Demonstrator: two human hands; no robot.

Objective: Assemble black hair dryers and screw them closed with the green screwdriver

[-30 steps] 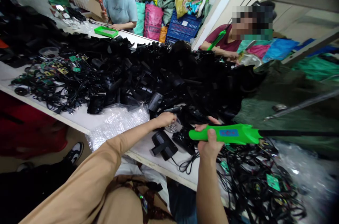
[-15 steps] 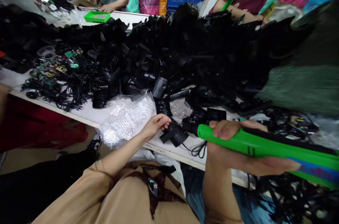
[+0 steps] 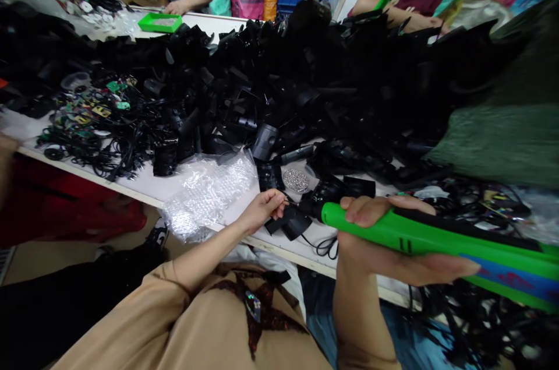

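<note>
My right hand is wrapped around a green electric screwdriver held level, its black nose and thin bit pointing left. At the bit's tip, my left hand is closed in a pinch; whatever sits between its fingertips is too small to make out. Just below the bit, a black curved plastic housing lies near the table's front edge, with a looped black cord beside it. A round heap of small silvery metal pieces, apparently screws, is behind my left fingers.
Black plastic parts are piled across the table. Bubble wrap lies left of my hands; circuit boards and cords are farther left. A green tray is at the back. Two people work opposite; another hand shows at left.
The screwdriver has shifted slightly left, bringing its bit up to my left fingertips. My left hand has moved a little right and is still pinched.
</note>
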